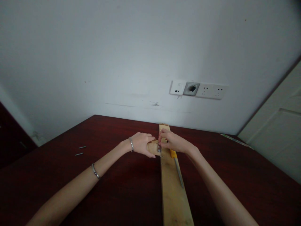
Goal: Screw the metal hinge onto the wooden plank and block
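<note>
A long wooden board runs from the front of the table toward the wall. Against its left side sits a short wooden piece, which my left hand grips from the left. A small metal bracket spans the joint between the two pieces, with a screw head visible at its near end. Over the bracket's far end my right hand pinches its thumb and fingers together; whatever is in the pinch is too small to make out. Below that hand, a screwdriver with a yellow handle lies along the board's right edge.
Two thin metal pieces like screws lie on the dark red table at the left. The white wall with sockets rises behind the table. A flat strip lies near the right back edge.
</note>
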The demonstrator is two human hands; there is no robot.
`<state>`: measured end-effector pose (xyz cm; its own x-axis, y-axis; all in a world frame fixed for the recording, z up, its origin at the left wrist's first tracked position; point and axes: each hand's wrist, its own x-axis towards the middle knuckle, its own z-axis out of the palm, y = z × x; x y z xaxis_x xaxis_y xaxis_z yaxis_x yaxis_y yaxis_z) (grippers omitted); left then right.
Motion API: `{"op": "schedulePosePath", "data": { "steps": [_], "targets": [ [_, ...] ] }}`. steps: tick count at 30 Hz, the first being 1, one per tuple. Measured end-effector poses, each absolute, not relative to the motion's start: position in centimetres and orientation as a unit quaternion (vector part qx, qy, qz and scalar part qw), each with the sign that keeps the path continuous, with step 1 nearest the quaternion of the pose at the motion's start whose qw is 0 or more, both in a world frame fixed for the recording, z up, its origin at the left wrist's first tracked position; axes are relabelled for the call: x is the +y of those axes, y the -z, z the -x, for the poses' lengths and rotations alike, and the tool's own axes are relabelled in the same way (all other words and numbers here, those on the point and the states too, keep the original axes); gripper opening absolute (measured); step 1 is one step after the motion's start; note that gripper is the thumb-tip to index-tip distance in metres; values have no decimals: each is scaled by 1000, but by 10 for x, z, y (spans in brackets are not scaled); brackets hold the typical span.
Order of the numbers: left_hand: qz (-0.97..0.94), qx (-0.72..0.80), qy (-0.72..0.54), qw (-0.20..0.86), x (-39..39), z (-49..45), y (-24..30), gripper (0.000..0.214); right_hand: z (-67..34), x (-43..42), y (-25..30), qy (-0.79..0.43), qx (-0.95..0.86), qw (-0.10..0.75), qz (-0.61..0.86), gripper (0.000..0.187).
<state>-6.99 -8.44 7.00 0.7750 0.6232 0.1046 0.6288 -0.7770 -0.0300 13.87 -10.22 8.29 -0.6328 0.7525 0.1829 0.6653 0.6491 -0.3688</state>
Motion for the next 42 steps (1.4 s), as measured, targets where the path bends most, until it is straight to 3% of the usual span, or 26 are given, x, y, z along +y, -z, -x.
{"op": "schedulePosePath", "data": {
  "steps": [13,32,42],
  "targets": [
    [939,-340,36,36,-82,69,-65,76,-139,-99,-72,-75,-909,119,393,16],
    [943,-320,77,-46,-72,72,-54,65,-132,-101,-71,-32,-909,95,405,18],
    [937,-346,32,-30,-73,70,-56,69,-128,-98,-63,-19,-907,83,412,15]
  ]
}}
